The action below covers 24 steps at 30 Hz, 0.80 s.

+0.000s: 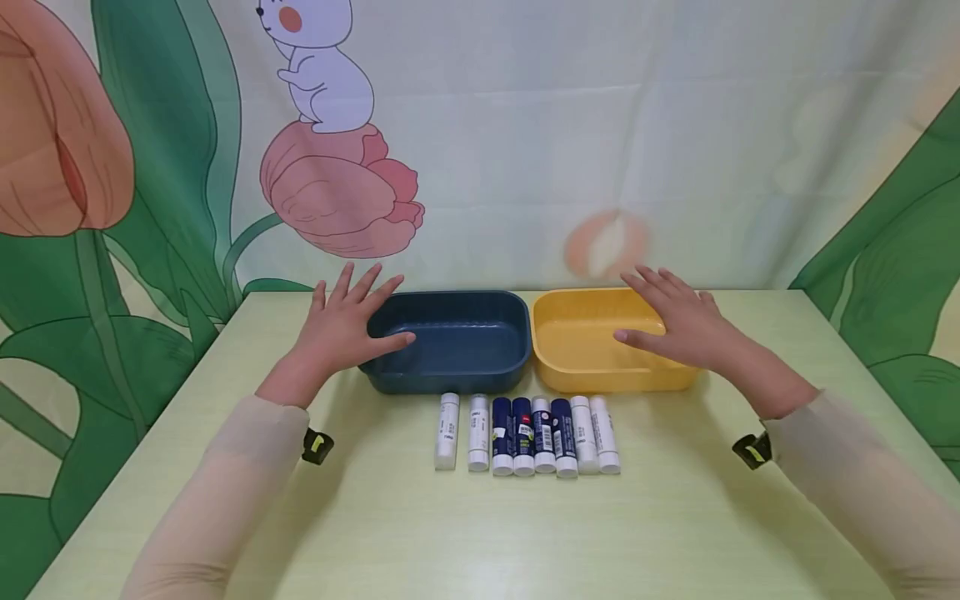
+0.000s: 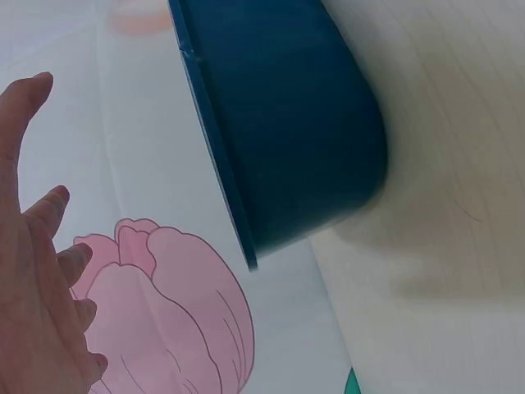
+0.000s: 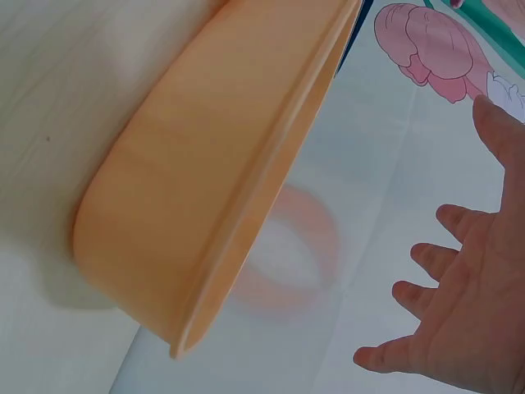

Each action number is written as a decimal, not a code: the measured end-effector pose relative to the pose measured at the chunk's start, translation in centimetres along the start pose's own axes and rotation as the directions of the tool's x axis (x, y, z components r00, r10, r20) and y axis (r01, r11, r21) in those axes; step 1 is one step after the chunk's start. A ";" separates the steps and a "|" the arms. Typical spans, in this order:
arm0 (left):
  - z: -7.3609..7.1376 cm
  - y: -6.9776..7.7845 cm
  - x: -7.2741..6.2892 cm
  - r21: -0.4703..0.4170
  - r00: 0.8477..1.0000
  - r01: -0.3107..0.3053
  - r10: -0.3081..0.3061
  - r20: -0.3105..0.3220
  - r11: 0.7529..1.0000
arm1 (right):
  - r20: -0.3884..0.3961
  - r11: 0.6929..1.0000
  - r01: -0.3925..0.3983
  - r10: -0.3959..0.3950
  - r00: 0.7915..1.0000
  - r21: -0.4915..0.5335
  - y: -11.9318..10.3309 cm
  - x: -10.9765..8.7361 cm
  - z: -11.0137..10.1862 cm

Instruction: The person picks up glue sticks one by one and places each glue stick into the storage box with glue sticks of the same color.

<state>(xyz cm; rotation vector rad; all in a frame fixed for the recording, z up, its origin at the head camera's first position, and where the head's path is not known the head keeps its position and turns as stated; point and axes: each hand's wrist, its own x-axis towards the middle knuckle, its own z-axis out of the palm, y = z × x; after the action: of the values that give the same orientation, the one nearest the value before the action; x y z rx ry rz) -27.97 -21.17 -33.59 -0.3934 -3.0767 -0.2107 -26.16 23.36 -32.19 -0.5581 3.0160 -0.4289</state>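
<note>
My left hand [image 1: 341,329] is spread with straight fingers over the left end of a dark blue bin [image 1: 450,383], holding nothing. Over the right end of a yellow bin [image 1: 615,381], my right hand [image 1: 686,325] is likewise spread and holds nothing. In the left wrist view the blue bin's outer wall [image 2: 295,123] shows beside the hand, with a gap between them. The right wrist view shows a similar gap between the fingers and the yellow bin's wall [image 3: 189,172]. In front of the bins lie several glue sticks, some white [image 1: 447,433] and some dark blue with white ends [image 1: 522,433].
Both bins stand side by side near the back of the pale table [image 1: 480,533]. A printed curtain [image 1: 510,150] with flowers and a white animal hangs right behind the table. The glue sticks form a row, the leftmost ones set slightly apart.
</note>
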 end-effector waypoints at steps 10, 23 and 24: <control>-0.4 -1.1 -0.8 -0.022 1.000 0.008 -0.008 -0.005 1.000 | -0.017 0.998 0.032 -0.032 0.999 0.046 -0.1 -1.6 0.9; 0.0 -3.3 -1.2 -0.076 0.999 0.043 -0.041 0.021 0.996 | -0.001 0.992 0.020 -0.020 1.000 0.126 0.6 -3.9 2.0; 0.1 -3.5 -1.2 -0.084 0.999 0.046 -0.044 0.025 0.995 | 0.000 0.991 0.020 -0.020 1.000 0.131 0.6 -4.0 2.0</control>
<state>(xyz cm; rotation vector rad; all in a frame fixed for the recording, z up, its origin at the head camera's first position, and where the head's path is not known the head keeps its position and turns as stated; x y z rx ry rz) -27.69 -24.79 -34.19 -0.3318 -3.1090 -0.3407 -22.40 24.82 -34.31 -0.5786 2.9554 -0.6216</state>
